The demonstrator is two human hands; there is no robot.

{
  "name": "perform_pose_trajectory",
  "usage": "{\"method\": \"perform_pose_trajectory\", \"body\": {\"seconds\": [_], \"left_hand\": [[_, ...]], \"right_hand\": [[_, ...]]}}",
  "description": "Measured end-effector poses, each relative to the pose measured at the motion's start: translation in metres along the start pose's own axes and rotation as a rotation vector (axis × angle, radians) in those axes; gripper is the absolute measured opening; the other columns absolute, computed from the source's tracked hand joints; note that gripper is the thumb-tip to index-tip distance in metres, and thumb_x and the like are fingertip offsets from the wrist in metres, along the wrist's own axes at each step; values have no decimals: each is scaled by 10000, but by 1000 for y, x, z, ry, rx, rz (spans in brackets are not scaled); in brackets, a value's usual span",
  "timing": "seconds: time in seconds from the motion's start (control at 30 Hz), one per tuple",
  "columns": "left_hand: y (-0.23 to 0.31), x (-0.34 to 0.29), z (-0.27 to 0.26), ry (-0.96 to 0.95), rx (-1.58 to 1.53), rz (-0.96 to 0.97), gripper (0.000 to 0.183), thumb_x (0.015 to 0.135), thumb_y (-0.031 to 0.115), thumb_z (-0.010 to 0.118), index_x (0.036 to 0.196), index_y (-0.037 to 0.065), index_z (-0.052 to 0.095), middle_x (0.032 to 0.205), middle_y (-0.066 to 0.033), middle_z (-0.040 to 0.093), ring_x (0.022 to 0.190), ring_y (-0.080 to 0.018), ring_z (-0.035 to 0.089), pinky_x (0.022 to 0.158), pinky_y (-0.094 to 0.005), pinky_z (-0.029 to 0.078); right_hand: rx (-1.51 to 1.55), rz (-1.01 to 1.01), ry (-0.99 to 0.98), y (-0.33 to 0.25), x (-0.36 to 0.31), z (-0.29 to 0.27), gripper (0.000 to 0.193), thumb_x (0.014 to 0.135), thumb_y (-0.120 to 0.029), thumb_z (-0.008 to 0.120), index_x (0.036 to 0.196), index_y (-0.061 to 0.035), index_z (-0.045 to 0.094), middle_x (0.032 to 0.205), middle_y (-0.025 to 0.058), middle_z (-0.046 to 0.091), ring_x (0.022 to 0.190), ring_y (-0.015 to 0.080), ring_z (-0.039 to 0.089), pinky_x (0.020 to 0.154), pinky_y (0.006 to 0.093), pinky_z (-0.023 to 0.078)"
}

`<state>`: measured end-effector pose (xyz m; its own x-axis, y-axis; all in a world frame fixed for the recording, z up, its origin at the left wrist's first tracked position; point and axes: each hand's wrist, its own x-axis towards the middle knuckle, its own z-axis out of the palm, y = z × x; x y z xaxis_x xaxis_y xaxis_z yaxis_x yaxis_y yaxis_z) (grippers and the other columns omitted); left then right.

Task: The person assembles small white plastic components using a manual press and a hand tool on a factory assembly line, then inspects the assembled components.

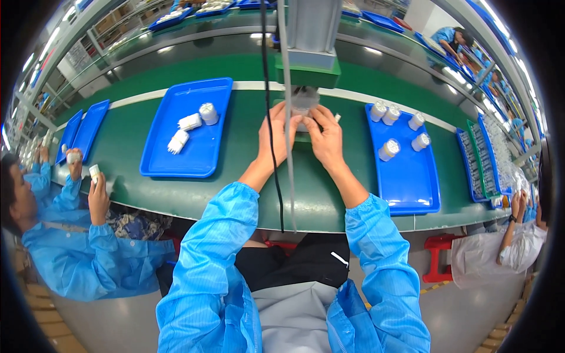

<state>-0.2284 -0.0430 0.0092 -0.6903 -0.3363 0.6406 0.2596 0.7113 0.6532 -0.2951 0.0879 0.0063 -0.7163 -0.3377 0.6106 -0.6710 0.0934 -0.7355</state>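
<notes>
My left hand and my right hand meet under the head of a bench press. Thumbs and fingers of both close around a clear round plastic part; its lower side is hidden behind them. To the left lies a blue tray with three white plastic cylinders, one upright and two on their sides. At my right another blue tray carries several white cylinders with clear covers, grouped in its far half.
A black cable and a grey one hang in front of my left hand. A small white piece is beside my right hand. A co-worker sits at left holding white cylinders; another person sits at right near stacked trays.
</notes>
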Motion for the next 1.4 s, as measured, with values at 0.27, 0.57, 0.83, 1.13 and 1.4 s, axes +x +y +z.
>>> {"method": "perform_pose_trajectory", "body": {"seconds": [0.27,0.57,0.83,1.13,1.4], "left_hand": [[5,-1,-5,11,-18,6,290,955,219,573,1153,16,634,1210,-181,613,1089,-365,591,892,-406,486],[3,-3,-2,30,-31,19,317,946,219,569,1202,40,615,1252,-167,608,1122,-376,575,940,-436,479],[2,-1,-3,14,-33,45,341,953,248,588,1209,24,613,1239,-189,614,1139,-381,572,951,-429,477],[6,-1,-3,73,-63,20,272,959,212,575,1136,16,643,1196,-171,619,1022,-362,614,871,-390,499],[5,1,-5,-36,-82,-45,314,971,240,565,1175,11,635,1252,-183,600,1156,-372,554,956,-423,460]], "right_hand": [[73,-20,-45,-3,1,3,292,898,-119,674,1166,-3,677,1226,146,639,1089,278,636,911,342,511],[54,3,-38,-5,1,1,293,916,-141,669,1163,16,671,1238,128,630,1094,243,627,918,322,496],[16,-5,-27,0,2,-1,304,906,-118,675,1182,8,670,1245,135,633,1103,251,636,924,331,503],[85,-23,-3,-4,2,2,286,893,-129,680,1153,-10,689,1217,134,642,1069,265,647,897,338,516],[63,10,-12,-1,2,0,305,900,-126,685,1166,23,667,1209,126,635,1048,232,638,890,311,506]]}}
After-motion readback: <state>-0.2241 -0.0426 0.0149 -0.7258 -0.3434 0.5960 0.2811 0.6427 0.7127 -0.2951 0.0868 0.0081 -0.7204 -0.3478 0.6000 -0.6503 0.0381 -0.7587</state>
